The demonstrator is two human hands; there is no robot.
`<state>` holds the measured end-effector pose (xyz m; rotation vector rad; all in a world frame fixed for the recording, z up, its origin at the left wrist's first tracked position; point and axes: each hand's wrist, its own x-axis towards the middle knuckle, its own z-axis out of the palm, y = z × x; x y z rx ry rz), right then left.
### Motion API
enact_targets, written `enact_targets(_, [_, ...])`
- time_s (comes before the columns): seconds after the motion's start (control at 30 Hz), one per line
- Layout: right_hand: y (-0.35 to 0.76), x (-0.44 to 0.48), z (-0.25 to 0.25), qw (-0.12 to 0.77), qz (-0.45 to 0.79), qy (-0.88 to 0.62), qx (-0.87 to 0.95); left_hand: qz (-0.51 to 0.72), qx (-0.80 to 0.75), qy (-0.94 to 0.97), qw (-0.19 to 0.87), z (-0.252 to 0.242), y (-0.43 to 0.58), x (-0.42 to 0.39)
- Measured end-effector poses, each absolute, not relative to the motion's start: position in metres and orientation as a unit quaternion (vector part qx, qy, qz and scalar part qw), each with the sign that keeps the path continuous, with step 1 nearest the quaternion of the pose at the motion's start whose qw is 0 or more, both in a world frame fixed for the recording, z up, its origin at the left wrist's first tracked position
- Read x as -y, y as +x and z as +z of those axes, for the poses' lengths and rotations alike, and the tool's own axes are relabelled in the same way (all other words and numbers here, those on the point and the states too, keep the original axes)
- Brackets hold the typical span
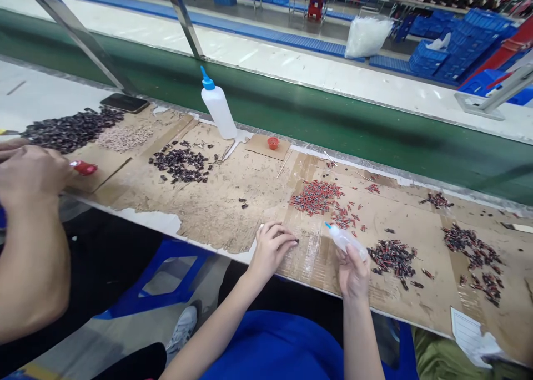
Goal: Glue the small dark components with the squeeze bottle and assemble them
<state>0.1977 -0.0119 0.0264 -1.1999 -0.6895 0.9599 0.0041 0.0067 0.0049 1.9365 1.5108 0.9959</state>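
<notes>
Over cardboard (233,202), left hand (270,249) pinches a dark part (296,240); right hand (353,272) grips a bottle (345,240) (nozzle tilted leftward).

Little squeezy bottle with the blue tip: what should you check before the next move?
1. The small clear plastic squeeze bottle sits firmly in the right hand: ok.
2. The tiny dark piece is pinched by the left hand: ok.
3. The blue nozzle meets the piece: not ok, they are apart.
4. Liquid left in the bottle: cannot tell.
5. The co-worker's hand, far left, is apart from both hands: ok.
</notes>
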Motion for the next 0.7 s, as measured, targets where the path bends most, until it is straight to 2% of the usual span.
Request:
enact_targets(0.13, [0.194,0.011,0.026,0.669,0.418,-0.555,0.265,0.355,-0.547,0.706,0.277,0.002,-0.002,-0.006])
enact_targets(0.3, [0.182,0.010,0.027,0.584,0.370,-0.627,0.359,0.350,-0.549,0.691,0.313,0.006,-0.005,-0.006])
enact_targets(0.7, [0.177,0.011,0.028,0.531,0.360,-0.663,0.386,0.348,-0.562,0.683,0.311,0.012,0.000,-0.006])
